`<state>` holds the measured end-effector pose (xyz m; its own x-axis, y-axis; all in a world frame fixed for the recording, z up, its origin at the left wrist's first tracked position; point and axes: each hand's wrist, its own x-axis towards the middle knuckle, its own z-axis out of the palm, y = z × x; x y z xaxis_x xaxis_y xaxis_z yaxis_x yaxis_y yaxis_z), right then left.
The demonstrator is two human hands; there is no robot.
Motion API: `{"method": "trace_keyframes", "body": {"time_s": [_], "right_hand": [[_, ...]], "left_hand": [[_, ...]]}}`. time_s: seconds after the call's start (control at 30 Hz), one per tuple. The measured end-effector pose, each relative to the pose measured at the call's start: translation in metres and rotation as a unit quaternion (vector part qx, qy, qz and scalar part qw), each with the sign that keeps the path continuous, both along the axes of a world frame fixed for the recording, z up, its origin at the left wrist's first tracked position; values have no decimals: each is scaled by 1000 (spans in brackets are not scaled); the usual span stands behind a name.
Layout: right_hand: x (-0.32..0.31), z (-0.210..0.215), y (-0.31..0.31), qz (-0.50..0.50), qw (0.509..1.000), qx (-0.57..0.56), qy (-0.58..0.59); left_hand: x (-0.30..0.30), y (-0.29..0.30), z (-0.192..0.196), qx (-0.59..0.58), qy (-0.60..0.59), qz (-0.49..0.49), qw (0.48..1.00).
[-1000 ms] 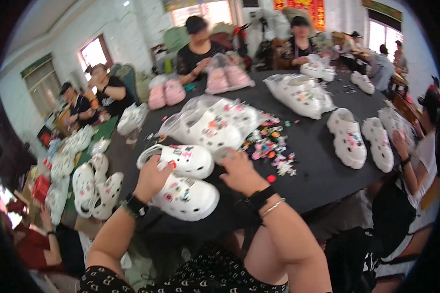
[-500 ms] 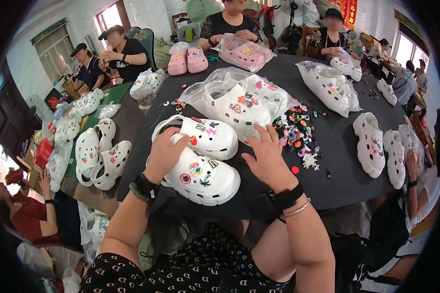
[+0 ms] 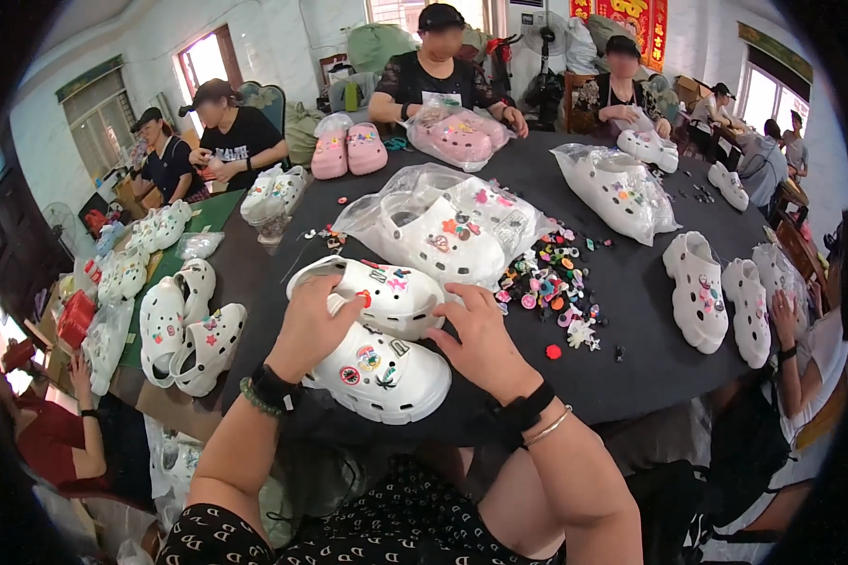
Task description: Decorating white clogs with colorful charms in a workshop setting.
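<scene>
Two white clogs decorated with charms lie side by side before me, toes pointing right. My left hand (image 3: 313, 322) is closed on the rim of the far clog (image 3: 407, 299) at its foot opening, with the thumb inside. At that clog's toe, my right hand (image 3: 481, 331) has its fingers and thumb curled round the tip. The near clog (image 3: 415, 379) rests on the table edge, its heel partly covered by my left hand and wrist. Just beyond is a clear bag of white clogs (image 3: 448, 226), also with charms on them.
A heap of loose colourful charms (image 3: 561, 278) lies right of the bag on the black table (image 3: 575, 405). Another bagged white pair (image 3: 617, 188) and loose white clogs (image 3: 697, 292) stand farther right. Pink clogs (image 3: 366, 149) are at the back. Several people sit around.
My right hand has come left onto the far clog's toe, from just beside it. My left hand stays on that clog. The view has tilted up a little, showing more of the people opposite.
</scene>
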<state>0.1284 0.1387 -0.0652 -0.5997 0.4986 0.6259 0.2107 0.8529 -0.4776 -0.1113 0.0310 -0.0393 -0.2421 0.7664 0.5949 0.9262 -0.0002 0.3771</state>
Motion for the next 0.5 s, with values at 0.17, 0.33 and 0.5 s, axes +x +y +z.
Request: {"method": "trace_keyframes", "body": {"time_s": [0.17,0.33,0.5], "right_hand": [[5,2,0,-7,1000,1,-8],[0,0,-3,12,1000,-9,-8],[-1,1,-4,-4,1000,5,-10]], "left_hand": [[15,9,24,-93,17,-49,994],[1,31,28,-185,-15,-13,983],[-5,50,21,-252,-138,57,956]]}}
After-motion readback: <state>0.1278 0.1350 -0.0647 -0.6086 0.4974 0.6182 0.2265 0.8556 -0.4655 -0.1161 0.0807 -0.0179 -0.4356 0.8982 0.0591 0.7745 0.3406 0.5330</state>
